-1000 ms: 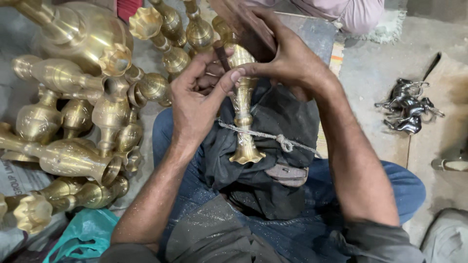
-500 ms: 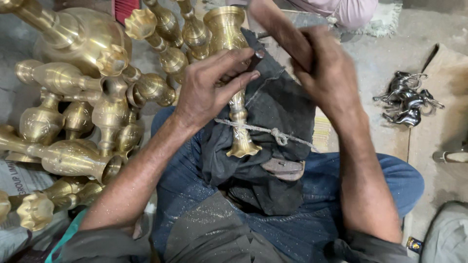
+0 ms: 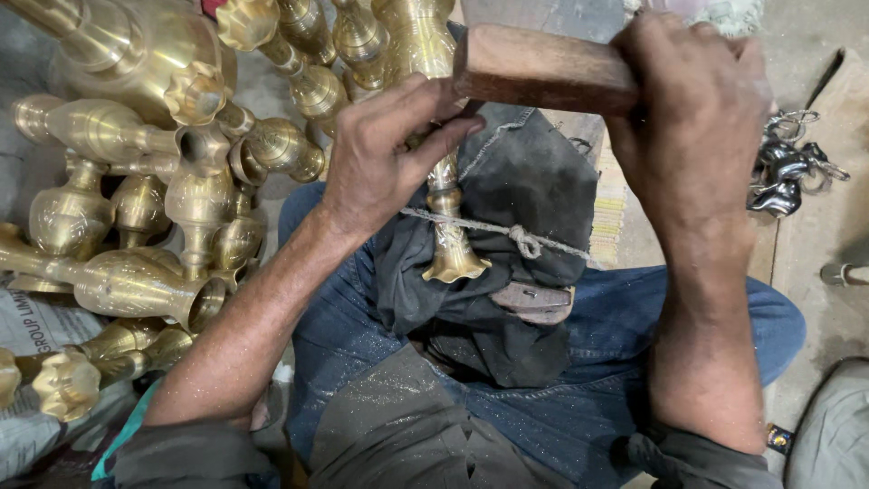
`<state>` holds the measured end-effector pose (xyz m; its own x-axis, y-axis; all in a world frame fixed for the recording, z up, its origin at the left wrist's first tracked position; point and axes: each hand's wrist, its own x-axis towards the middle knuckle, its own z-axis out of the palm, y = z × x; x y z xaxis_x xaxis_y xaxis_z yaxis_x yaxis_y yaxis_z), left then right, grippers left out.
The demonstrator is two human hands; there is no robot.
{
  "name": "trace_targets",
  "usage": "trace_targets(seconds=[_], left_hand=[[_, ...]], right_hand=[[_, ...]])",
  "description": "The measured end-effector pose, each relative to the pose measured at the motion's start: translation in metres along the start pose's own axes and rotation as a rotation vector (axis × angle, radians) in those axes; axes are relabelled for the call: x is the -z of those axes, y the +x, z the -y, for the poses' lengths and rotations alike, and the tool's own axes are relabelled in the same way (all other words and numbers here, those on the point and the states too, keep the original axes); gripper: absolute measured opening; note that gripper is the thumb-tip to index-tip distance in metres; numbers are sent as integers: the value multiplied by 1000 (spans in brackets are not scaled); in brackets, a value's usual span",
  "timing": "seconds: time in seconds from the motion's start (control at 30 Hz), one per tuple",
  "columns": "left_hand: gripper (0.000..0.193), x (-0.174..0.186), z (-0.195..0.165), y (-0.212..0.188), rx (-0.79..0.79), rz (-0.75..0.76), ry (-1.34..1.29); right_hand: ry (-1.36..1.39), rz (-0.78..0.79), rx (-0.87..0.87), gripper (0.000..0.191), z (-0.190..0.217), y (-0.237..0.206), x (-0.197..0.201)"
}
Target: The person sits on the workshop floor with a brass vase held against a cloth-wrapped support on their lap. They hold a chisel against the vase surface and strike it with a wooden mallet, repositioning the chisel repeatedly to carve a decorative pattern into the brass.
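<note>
A brass vase (image 3: 444, 190) lies on a dark cloth (image 3: 507, 226) over the person's lap, long axis running away from the body, flared foot pointing toward them. The left hand (image 3: 385, 154) clasps its stem; the right hand (image 3: 697, 109) grips a wooden mallet (image 3: 539, 68) above.

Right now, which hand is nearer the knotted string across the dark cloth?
Left. The left hand grips the brass vase just above the knotted string; the right hand holds the wooden block higher up.

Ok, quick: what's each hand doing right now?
Left hand: closed on the brass vase.
Right hand: closed on a wooden block.
</note>
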<state>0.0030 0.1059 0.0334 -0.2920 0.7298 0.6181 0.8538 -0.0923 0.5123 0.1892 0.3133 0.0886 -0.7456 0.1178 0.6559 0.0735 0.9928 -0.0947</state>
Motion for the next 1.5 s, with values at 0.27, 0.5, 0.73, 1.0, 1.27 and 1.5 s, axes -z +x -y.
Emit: trace_targets(seconds=[0.27, 0.5, 0.73, 1.0, 1.27, 1.5], left_hand=[[32, -4, 2, 6, 45, -7, -16], [34, -2, 3, 7, 23, 7, -18], [35, 2, 1, 7, 41, 25, -48], [36, 2, 0, 6, 57, 22, -86], [32, 0, 5, 4, 61, 16, -77], [33, 1, 5, 5, 57, 16, -71]], right_hand=[[-139, 102, -31, 29, 10, 9, 7], [256, 102, -188, 31, -2, 6, -6], [269, 82, -128, 25, -8, -1, -15], [122, 100, -91, 21, -7, -2, -14], [204, 149, -199, 12, -12, -7, -22], [110, 130, -133, 21, -18, -9, -21]])
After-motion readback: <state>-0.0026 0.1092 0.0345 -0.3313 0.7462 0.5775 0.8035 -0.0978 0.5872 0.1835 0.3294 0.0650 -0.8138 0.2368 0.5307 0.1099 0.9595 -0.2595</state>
